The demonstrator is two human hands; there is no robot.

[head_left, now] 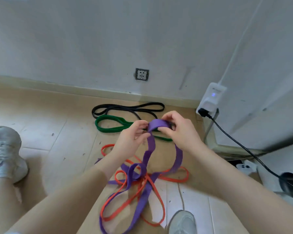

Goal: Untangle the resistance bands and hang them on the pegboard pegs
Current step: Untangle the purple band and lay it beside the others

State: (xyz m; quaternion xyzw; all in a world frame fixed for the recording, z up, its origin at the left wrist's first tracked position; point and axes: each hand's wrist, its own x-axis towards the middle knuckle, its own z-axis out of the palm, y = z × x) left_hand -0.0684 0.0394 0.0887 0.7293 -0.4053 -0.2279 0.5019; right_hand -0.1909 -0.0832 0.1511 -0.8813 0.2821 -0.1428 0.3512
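A wide purple band is lifted off the floor at its top loop. My left hand pinches it just below the loop, and my right hand grips the loop's right side. The band's lower part lies on the floor, knotted with a thin orange band around the middle. Beyond my hands lie a green band and a thin black band, close to the wall. No pegboard is in view.
Wooden floor meets a white wall with a socket. At the right stands a white cabinet with a plugged adapter and a black cable. My shoes show at the left and bottom.
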